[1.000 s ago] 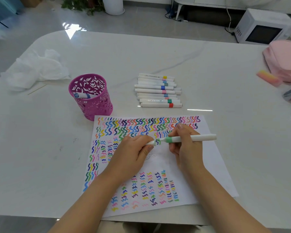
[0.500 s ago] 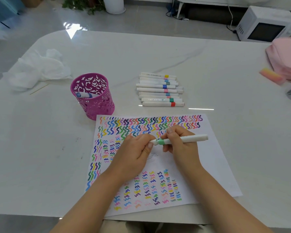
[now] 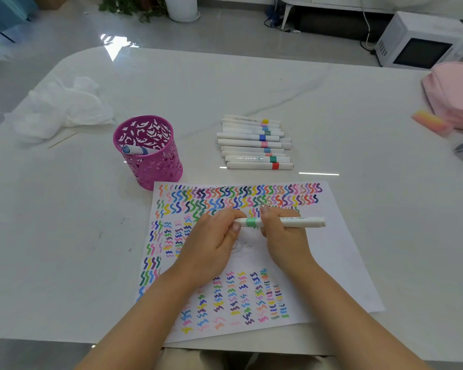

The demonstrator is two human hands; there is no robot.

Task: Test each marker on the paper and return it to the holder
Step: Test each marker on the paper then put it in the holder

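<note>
Cap (image 3: 240, 222) now closed on the green-banded marker (image 3: 278, 222), its tip bare a second ago; my left hand (image 3: 211, 244) and right hand (image 3: 284, 237) grip it above the paper (image 3: 340, 263) at the table's (image 3: 398, 214) near edge, so holder (image 3: 149, 156) next, probably.

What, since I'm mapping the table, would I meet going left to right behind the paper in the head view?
A crumpled white tissue → pink holder → row of markers → pink pouch.

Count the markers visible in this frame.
12. A green-banded marker in the left hand and right hand over the paper, one marker inside the pink holder, ten in a row on the table. The holder may hide more.
</note>
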